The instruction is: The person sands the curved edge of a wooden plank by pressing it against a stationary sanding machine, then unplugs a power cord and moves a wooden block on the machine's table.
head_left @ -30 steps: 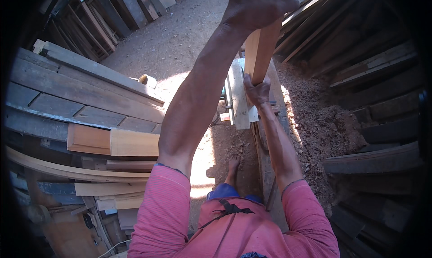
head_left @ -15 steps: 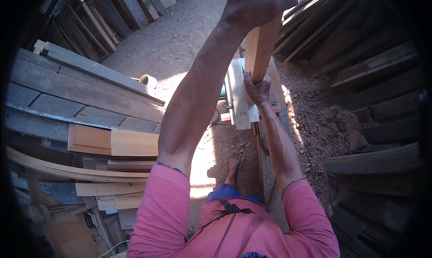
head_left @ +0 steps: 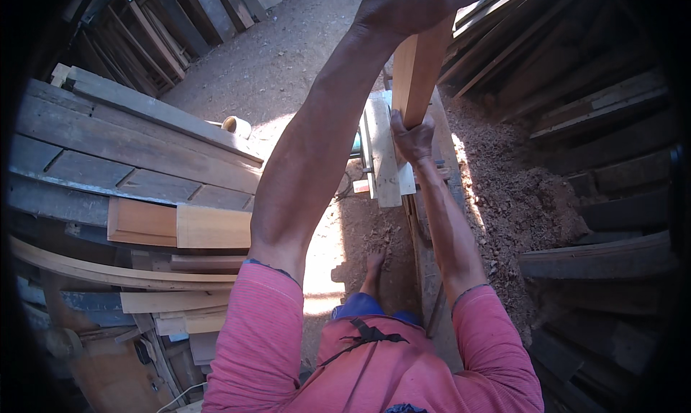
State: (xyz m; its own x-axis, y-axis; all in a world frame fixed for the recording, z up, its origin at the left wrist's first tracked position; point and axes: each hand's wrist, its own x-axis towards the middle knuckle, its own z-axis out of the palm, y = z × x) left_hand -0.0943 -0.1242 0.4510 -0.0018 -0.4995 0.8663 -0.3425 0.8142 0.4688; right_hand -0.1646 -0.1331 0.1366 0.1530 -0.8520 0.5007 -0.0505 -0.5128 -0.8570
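Note:
A squared length of pale wood (head_left: pixel 417 71) is held lifted and tilted in front of me. My left hand (head_left: pixel 425 6) is closed on its upper end at the top edge of the view; part of this hand is cut off. Lower down, my right hand (head_left: pixel 414 137) grips the near end, thumb on the left side and fingers wrapped round. Below the wood stands a narrow bench (head_left: pixel 448 143) with pale boards (head_left: pixel 383 157) on it, just left of my right hand.
Stacked planks (head_left: pixel 144 132) fill the left side. More timber (head_left: pixel 597 254) lines the right. Wood shavings (head_left: pixel 515 204) heap beside the bench. A pale round container (head_left: pixel 236 127) lies on the ground, and my bare foot (head_left: pixel 375 260) shows below.
My left hand has shifted slightly up, further out of view. The length of wood and my right hand have hardly moved.

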